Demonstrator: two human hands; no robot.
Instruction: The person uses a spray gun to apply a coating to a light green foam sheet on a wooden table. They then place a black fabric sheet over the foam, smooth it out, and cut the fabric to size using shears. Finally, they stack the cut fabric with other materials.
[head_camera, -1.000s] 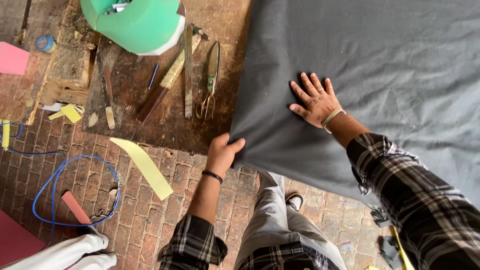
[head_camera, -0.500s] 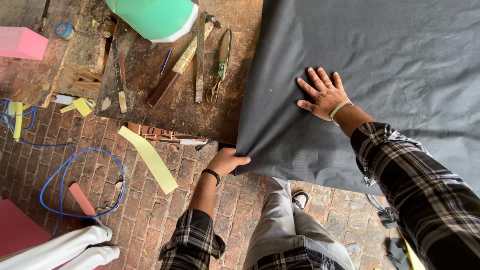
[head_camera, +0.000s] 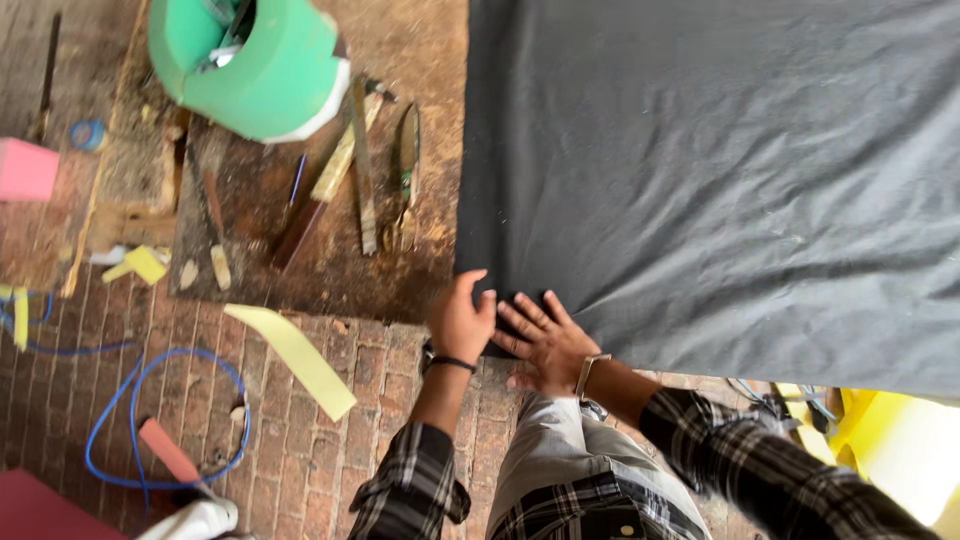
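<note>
While the left hand (head_camera: 462, 318) pinches the near corner of the dark cloth (head_camera: 720, 170) on the worktop (head_camera: 300, 270) and the right hand (head_camera: 545, 340) lies flat and open on it, a hard tug could wrinkle it.

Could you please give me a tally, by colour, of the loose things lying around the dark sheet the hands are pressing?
Dark grey: 1, the fabric sheet under the left hand and right hand
Green: 1, bucket
Yellow: 2, long strip, small scrap
Pink: 1, block
Blue: 1, cable
Total: 6
</note>
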